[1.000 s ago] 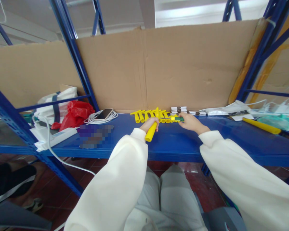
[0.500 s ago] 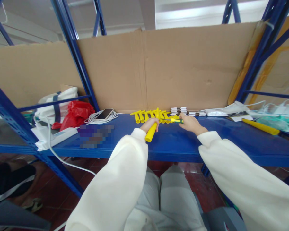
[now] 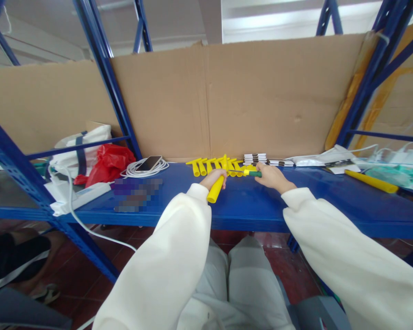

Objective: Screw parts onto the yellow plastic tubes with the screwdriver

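Note:
My left hand (image 3: 216, 178) is closed round a yellow plastic piece with a tube-like handle (image 3: 214, 191), its open round end tilted toward me and its narrower head sticking up past my fingers. In my right hand (image 3: 272, 177) is a screwdriver (image 3: 253, 173) with a yellow and green handle, gripped near the handle's end. Its thin shaft points left and reaches the head of the held piece; whether the tip sits in a screw is too small to see. Behind my hands, several matching yellow pieces (image 3: 197, 167) lie in a row on the blue shelf (image 3: 179, 192).
Banded white stacks (image 3: 255, 157) lie behind my right hand. At the right are a yellow tube (image 3: 371, 181) and plastic bags (image 3: 394, 174). To the left are a phone (image 3: 149, 163) on a coiled white cable, a red bag (image 3: 110, 160) and a power strip (image 3: 86, 196). Cardboard (image 3: 261, 101) closes the back.
The screwdriver handle has turned in my right hand, so more of its green side shows. My right fingers have shifted slightly; my left hand and the yellow piece stay put.

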Action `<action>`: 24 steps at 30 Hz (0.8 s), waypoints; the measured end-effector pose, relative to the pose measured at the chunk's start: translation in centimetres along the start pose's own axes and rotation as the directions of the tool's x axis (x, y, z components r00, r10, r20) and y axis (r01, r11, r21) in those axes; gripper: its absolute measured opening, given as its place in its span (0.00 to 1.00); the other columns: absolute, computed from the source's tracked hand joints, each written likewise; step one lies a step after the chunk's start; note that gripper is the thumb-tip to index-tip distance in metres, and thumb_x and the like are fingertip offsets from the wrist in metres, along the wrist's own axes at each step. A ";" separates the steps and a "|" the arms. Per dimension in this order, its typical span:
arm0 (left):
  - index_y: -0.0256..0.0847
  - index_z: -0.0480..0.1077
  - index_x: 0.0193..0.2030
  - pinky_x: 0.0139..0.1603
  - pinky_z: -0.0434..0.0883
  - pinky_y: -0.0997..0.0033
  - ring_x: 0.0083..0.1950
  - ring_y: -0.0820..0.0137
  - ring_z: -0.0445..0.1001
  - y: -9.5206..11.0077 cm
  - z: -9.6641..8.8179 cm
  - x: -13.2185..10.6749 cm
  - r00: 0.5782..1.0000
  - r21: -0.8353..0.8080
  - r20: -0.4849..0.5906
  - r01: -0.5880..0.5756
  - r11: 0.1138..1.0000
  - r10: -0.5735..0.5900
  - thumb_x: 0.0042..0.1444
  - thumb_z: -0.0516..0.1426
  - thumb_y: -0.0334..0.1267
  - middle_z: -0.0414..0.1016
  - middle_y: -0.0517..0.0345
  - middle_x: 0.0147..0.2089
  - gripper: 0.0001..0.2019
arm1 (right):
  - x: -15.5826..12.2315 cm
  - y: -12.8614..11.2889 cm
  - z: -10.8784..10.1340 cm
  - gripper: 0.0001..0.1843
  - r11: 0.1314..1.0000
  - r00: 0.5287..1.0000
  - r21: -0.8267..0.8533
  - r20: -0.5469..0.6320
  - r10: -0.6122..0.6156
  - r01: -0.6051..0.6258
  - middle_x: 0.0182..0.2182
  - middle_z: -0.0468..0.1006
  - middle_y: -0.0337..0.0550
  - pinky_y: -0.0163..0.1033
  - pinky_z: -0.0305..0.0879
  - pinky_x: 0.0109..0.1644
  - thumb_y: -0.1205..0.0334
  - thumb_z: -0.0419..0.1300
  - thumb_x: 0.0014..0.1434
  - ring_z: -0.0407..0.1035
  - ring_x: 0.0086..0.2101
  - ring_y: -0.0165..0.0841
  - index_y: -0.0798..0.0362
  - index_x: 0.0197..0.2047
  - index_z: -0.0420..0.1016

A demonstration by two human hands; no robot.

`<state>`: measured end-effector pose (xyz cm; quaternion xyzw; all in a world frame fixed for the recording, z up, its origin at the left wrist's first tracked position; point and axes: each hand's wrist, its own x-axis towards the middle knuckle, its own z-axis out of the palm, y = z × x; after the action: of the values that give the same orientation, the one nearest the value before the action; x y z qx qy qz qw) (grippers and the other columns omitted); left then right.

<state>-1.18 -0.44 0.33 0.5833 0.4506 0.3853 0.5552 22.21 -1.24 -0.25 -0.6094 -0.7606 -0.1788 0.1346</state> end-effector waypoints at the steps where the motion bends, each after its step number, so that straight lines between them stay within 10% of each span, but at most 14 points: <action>1: 0.42 0.61 0.16 0.21 0.64 0.73 0.16 0.72 0.64 0.0 0.0 0.0 1.000 -0.007 -0.003 0.000 1.000 0.000 0.44 0.52 0.29 0.63 0.58 0.13 0.09 | 0.0 0.0 0.0 0.17 1.000 1.000 -0.006 0.012 0.003 -0.003 0.42 0.84 0.53 0.40 0.67 0.43 0.62 0.59 0.60 0.78 0.41 0.45 0.54 0.52 0.73; 24: 0.42 0.61 0.15 0.19 0.63 0.73 0.14 0.72 0.63 0.5 0.4 -0.7 1.000 -0.001 -0.017 0.012 1.000 -0.012 0.45 0.50 0.28 0.62 0.58 0.11 0.11 | 0.0 -0.1 0.0 0.20 1.000 0.998 0.019 0.060 0.015 -0.016 0.43 0.84 0.53 0.39 0.68 0.44 0.63 0.60 0.59 0.79 0.42 0.44 0.55 0.54 0.75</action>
<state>-0.99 -1.16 0.79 0.5770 0.4586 0.3871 0.5540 22.11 -1.25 -0.23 -0.6188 -0.7614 -0.1522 0.1191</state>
